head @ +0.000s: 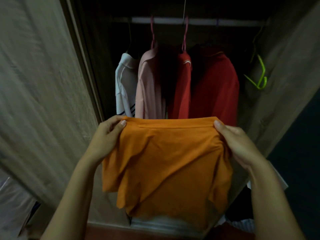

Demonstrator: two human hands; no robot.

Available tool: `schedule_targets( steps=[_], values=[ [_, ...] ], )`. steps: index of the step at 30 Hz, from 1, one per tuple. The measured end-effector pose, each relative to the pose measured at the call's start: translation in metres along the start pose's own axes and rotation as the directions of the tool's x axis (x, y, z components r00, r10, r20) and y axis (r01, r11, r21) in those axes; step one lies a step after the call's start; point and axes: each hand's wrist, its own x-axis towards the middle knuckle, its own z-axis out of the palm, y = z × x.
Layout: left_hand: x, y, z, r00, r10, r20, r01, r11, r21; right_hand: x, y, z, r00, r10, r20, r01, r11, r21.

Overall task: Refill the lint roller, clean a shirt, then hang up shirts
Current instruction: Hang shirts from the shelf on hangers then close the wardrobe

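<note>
orange shirt (166, 160): held up folded before the open wardrobe, below the rail (173, 20).
left hand (107, 135): fingers pinch the shirt's top left corner.
right hand (237, 141): fingers grip its top right corner.
risk: no hanger inside it; the free green hanger (259, 73) hangs by the rail's right end, so freeing one hand could let the shirt slump.

Bare forearms, no sleeves visible

Wardrobe interior, dim. Wood-grain door panel (43, 80) standing open at left; matching panel (290, 70) at right. Pale horizontal rail (199, 21) across the top. Thin cord or rod (184, 7) hanging at upper centre, blurred. Striped fabric (240, 224) lying at lower right. Translucent plastic (12, 201) at lower left.
</note>
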Motion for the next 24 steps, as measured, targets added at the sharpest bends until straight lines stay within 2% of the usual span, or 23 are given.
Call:
schedule_targets(
  steps=[3, 5, 8, 10, 12, 14, 16, 17, 20, 24],
  values=[
    [0.004, 0.001, -0.003, 0.996, 0.073, -0.047, -0.069, 0.994, 0.081, -0.007, -0.008, -0.002, 0.999, -0.025, 0.026, 0.022, 0.995, 0.095],
    [0.009, 0.006, -0.001, 0.987, 0.135, -0.093, -0.122, 0.984, 0.132, -0.014, -0.013, 0.001, 0.984, -0.059, 0.166, 0.03, 0.985, 0.17],
    [0.019, 0.023, 0.003, 0.972, 0.22, -0.084, -0.21, 0.971, 0.112, -0.025, -0.023, 0.021, 0.873, -0.056, 0.484, 0.039, 0.998, 0.046],
    [0.025, 0.039, 0.007, 0.966, 0.259, -0.015, -0.256, 0.96, 0.111, -0.024, -0.03, 0.036, 0.803, -0.044, 0.595, 0.096, 0.994, -0.056],
    [0.03, 0.053, 0.011, 0.961, 0.273, 0.042, -0.276, 0.948, 0.156, -0.019, -0.034, 0.048, 0.793, -0.065, 0.606, 0.096, 0.995, -0.019],
    [0.035, 0.062, 0.011, 0.953, 0.28, 0.116, -0.297, 0.938, 0.181, -0.009, -0.035, 0.058, 0.849, -0.083, 0.522, 0.058, 0.996, 0.064],
    [0.036, 0.068, 0.014, 0.936, 0.281, 0.213, -0.315, 0.938, 0.146, 0.003, -0.035, 0.068, 0.911, -0.135, 0.39, 0.121, 0.991, 0.061],
    [0.035, 0.07, 0.017, 0.928, 0.274, 0.255, -0.305, 0.948, 0.091, 0.008, -0.036, 0.074, 0.917, -0.172, 0.361, 0.165, 0.985, 0.049],
    [0.031, 0.074, 0.028, 0.914, 0.228, 0.335, -0.204, 0.973, -0.107, 0.022, -0.042, 0.087, 0.897, -0.239, 0.371, 0.227, 0.971, 0.077],
    [0.034, 0.059, 0.026, 0.9, 0.23, 0.37, -0.212, 0.973, -0.088, 0.04, -0.038, 0.096, 0.876, -0.209, 0.435, 0.203, 0.977, 0.06]
  ],
)
